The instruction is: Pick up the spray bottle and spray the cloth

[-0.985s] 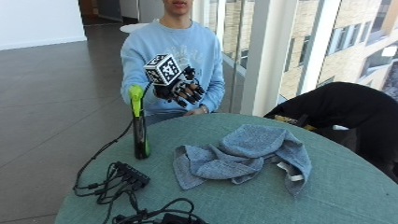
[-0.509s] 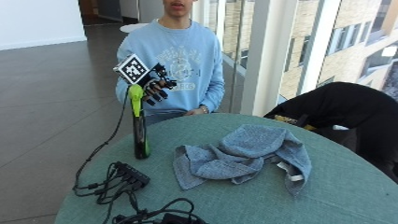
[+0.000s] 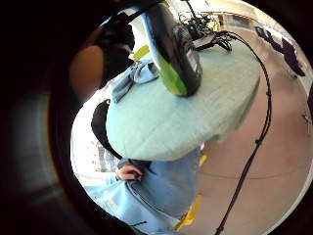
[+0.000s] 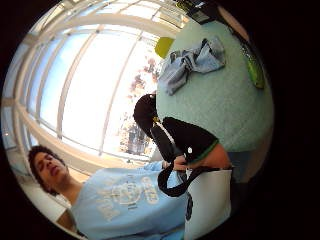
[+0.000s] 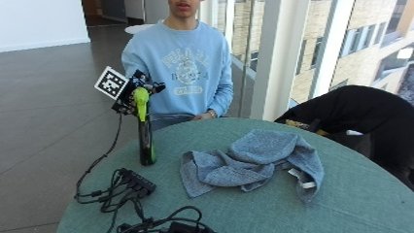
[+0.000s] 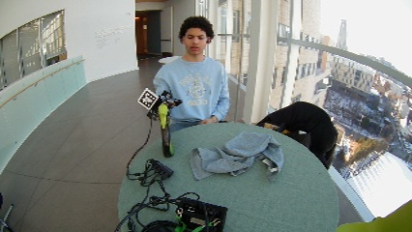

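One spray bottle (image 5: 146, 141) upright, one cloth (image 5: 252, 162) nearby, right hand (image 5: 138, 90) at nozzle.

Outside views face person across table (image 5: 271, 204); wide one farther back. Palm views overlook table.

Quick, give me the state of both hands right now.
Gloved right hand: at the green top of the dark spray bottle; whether it grips cannot be told.
Bare left hand: resting at the table edge, holding nothing visible.
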A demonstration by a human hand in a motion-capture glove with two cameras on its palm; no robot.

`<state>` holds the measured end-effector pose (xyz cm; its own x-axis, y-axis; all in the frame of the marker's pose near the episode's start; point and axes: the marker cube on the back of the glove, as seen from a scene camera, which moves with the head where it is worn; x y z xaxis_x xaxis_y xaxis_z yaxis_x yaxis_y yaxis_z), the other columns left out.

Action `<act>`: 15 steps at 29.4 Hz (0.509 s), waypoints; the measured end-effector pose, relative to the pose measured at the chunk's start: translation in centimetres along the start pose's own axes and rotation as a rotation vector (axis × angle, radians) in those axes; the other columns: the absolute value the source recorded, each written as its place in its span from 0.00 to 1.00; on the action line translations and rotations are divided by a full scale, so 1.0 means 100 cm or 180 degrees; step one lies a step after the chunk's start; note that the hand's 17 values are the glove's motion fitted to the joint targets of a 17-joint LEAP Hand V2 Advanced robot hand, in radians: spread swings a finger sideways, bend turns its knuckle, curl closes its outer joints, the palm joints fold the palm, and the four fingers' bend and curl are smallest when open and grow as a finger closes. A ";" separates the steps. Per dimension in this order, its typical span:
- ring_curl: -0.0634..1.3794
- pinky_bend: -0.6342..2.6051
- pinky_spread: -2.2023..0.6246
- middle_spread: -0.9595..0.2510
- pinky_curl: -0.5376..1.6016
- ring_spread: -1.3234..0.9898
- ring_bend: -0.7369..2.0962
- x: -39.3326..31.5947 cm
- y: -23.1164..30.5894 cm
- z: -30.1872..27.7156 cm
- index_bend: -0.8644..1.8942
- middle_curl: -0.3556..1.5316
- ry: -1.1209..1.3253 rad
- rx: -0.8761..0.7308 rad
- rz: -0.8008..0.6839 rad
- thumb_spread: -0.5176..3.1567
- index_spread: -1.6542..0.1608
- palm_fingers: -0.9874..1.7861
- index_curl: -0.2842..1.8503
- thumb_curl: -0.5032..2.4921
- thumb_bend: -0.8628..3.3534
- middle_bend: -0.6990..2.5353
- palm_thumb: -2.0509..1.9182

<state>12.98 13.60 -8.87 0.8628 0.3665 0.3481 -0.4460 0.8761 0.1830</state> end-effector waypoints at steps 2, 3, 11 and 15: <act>0.22 0.32 0.85 0.76 0.42 0.58 0.33 0.006 -0.010 -0.002 0.35 0.39 -0.0128 0.0177 0.0162 0.44 0.70 0.54 0.25 0.25 0.20 0.30 0.66; 0.22 0.32 0.85 0.76 0.42 0.58 0.34 0.009 -0.016 -0.003 0.35 0.39 -0.0178 0.0273 0.0280 0.44 0.70 0.54 0.25 0.25 0.20 0.30 0.66; 0.23 0.33 0.85 0.76 0.42 0.59 0.35 0.043 -0.062 -0.005 0.34 0.39 -0.0497 0.0482 0.0647 0.42 0.70 0.53 0.23 0.25 0.20 0.30 0.65; 0.24 0.34 0.85 0.76 0.42 0.59 0.36 0.054 -0.087 0.001 0.34 0.40 -0.0792 0.0445 0.0690 0.41 0.70 0.53 0.22 0.26 0.20 0.30 0.65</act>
<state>21.47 7.95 -8.46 0.6679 0.4366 0.6027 -0.6555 0.7287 0.1984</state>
